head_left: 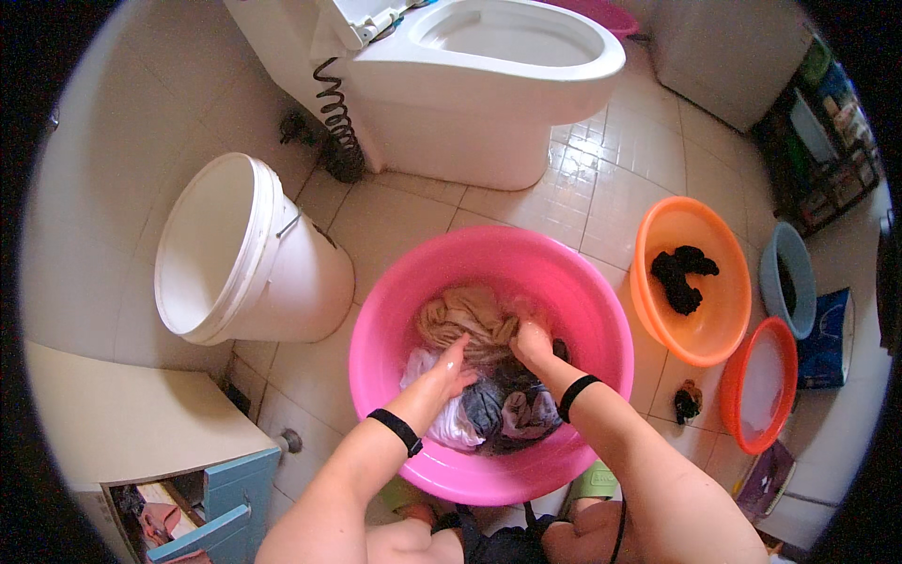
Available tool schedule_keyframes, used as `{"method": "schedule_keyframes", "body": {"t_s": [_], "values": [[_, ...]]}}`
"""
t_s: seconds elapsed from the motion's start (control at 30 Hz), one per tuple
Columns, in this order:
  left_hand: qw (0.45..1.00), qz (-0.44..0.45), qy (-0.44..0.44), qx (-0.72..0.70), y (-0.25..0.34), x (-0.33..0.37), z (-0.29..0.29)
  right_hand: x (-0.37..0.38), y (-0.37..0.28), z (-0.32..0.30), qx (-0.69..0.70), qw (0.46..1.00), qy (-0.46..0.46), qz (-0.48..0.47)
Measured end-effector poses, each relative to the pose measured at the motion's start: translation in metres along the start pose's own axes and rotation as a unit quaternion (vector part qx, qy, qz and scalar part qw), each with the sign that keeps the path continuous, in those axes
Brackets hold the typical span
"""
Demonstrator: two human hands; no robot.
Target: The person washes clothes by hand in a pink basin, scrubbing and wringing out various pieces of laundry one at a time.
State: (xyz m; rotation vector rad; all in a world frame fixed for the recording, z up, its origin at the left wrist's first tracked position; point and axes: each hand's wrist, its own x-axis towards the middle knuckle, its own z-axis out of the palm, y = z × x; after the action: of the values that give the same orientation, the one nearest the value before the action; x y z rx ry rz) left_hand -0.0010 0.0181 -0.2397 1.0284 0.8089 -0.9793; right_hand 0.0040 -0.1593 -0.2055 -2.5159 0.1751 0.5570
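Observation:
A large pink basin stands on the floor in front of me, with wet clothes lying in water inside it. My right hand is closed on an edge of a tan garment at the far side of the heap. Just above the clothes, my left hand is open, its fingers apart, close to the tan garment and a white garment. A grey cloth and a pale patterned cloth lie nearer to me. Fingertips of my right hand are partly hidden.
A white bucket stands left, a toilet beyond. To the right are an orange basin holding black cloth, a red basin and a blue basin. A low cabinet is near left.

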Motion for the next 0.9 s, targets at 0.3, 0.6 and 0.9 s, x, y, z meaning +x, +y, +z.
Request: {"method": "schedule_keyframes", "body": {"t_s": [0.3,0.6,0.9], "values": [[0.983,0.122,-0.108,-0.080,0.036,-0.028,-0.001,-0.087,-0.099,-0.006,0.232,0.955,0.100,-0.153],[0.970,0.223,0.093,0.027,0.013,-0.042,0.042,-0.020,-0.059,-0.048,-0.142,0.976,0.166,0.003],[0.828,0.242,-0.176,0.475,-0.006,-0.117,0.076,-0.018,-0.036,-0.062,0.341,0.912,-0.218,0.067]]}}
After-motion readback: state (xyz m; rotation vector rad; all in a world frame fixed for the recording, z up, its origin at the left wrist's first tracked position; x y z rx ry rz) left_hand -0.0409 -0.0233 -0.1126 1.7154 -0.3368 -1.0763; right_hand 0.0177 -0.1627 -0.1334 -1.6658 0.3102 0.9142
